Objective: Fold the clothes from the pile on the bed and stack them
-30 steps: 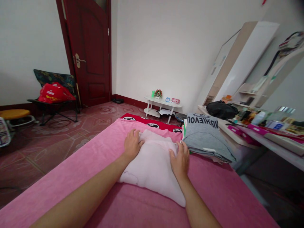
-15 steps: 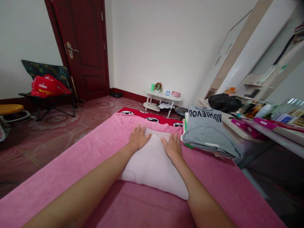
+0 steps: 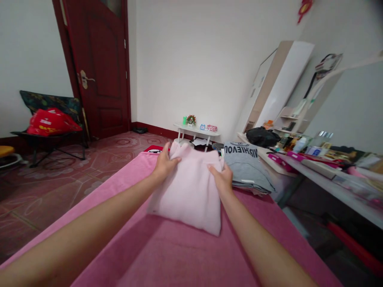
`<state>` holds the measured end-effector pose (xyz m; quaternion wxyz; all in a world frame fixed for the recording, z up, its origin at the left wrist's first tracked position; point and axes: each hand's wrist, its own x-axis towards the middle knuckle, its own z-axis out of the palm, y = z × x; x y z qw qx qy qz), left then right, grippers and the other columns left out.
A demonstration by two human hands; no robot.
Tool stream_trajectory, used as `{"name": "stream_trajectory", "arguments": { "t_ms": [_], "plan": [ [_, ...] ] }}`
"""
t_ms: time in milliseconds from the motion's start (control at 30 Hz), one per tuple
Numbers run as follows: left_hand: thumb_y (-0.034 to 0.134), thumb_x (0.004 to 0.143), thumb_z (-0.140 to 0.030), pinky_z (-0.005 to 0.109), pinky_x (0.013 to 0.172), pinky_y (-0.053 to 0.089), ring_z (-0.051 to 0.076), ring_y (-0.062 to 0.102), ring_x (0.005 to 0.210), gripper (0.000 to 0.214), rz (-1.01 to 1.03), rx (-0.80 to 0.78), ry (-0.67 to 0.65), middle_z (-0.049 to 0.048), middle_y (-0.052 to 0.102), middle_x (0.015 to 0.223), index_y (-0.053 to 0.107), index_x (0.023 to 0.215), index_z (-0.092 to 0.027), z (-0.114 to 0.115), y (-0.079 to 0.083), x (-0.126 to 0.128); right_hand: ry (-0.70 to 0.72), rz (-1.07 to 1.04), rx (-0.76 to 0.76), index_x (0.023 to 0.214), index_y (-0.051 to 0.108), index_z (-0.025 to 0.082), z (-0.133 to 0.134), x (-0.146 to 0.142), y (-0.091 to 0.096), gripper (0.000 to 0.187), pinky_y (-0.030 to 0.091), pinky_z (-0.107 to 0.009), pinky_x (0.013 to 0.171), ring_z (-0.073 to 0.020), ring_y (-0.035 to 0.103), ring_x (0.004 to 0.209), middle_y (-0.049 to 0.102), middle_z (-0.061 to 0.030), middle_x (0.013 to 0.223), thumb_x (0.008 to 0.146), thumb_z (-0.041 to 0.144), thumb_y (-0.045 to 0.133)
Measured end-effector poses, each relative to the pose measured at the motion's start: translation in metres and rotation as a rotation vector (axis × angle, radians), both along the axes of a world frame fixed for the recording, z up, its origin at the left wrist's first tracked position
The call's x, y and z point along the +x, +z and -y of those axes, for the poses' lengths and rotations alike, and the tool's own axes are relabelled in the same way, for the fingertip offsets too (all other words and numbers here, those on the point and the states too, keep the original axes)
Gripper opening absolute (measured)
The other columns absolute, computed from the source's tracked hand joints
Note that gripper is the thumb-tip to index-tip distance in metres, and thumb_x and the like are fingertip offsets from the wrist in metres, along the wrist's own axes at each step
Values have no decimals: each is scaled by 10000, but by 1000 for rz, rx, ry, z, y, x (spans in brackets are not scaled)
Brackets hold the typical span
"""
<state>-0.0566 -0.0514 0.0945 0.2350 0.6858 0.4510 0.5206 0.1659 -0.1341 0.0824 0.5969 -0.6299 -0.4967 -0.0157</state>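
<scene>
A folded pale pink garment (image 3: 191, 187) is held up at its far edge, tilted above the pink bedspread (image 3: 179, 263). My left hand (image 3: 164, 162) grips its far left corner, thumb on the near face and fingers behind. At the far right corner my right hand (image 3: 222, 177) pinches the cloth the same way, its fingertips partly hidden. The garment's near edge hangs close to the bedspread; whether it touches I cannot tell. Just right of my right hand lies a stack of folded clothes with a grey printed shirt (image 3: 247, 167) on top.
A cluttered dressing table (image 3: 317, 171) runs along the right side, with a black bag (image 3: 260, 136) on it. Beyond the bed stands a low white table (image 3: 197, 130) with small items. On the left, a folding chair (image 3: 49, 93) holds a red bag (image 3: 54, 121) near the door (image 3: 103, 67).
Both hands lay flat on the garment before; now they have closed on its far corners and raised it off the bedspread. The camera view has tilted up and turned slightly right.
</scene>
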Motion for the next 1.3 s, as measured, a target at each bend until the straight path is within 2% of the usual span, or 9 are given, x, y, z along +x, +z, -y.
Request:
{"name": "stream_trajectory", "arguments": {
  "t_ms": [100,200,333,467,600,900,1000,1167,1300],
  "plan": [
    [693,708,-221,330,847,503,195,639,944,939,231,338,-142,99,628,1135,128,1456,-177,11,68,-4,-27,3,253,1130,527,116,18,-3,63,610,492,-339,784,-219,613,889,649,-111,1049,633,434,683],
    [663,725,-221,319,857,488,198,619,977,706,234,532,-172,88,623,1118,351,1355,-155,31,95,-15,24,112,339,1152,514,109,45,-4,92,605,485,-349,835,-222,604,949,633,-140,1102,628,348,700],
    [595,762,-196,327,903,457,218,590,1014,261,-21,523,-196,79,647,1061,613,1019,-150,68,40,-53,48,260,145,1194,536,140,98,0,39,529,456,-429,927,-265,584,1059,636,-145,1134,683,235,633],
    [532,772,-145,264,792,483,167,638,837,150,-482,279,-606,50,695,892,668,821,-184,97,-42,-108,502,484,-271,1235,565,252,166,8,-53,571,430,-423,1009,-206,542,1174,587,-63,1270,705,65,460],
    [429,696,-27,252,772,481,155,650,793,333,-634,142,-524,19,714,839,698,792,-198,103,-49,-131,545,475,-444,1259,564,263,198,15,-71,692,404,-453,1038,-210,513,1215,544,-43,1326,624,31,416],
    [447,812,-117,345,930,443,211,585,1055,352,-503,503,-348,75,641,1150,647,1095,-175,87,61,-1,209,453,115,1210,597,240,99,-42,80,380,345,-416,1067,-204,508,1206,596,-36,1263,848,262,484],
    [424,882,-243,477,1054,303,276,432,1254,403,-618,461,-236,103,490,1359,543,1265,-207,64,31,40,113,575,51,1347,464,247,50,-48,54,464,195,-481,1119,-222,335,1342,451,-41,1414,887,297,429],
    [312,928,-450,576,1092,127,312,238,1375,470,-865,95,-148,39,388,1459,428,1365,-322,27,-56,74,101,426,-640,1430,332,169,-17,-18,-56,569,194,-428,1120,-208,250,1382,315,-90,1492,945,450,236],
    [264,929,-485,572,1097,95,305,222,1381,492,-863,132,-127,22,372,1471,389,1385,-348,17,-79,80,103,431,-696,1461,251,218,-35,1,-92,601,164,-416,1138,-176,162,1409,235,-35,1528,943,508,157]
  ]
}}
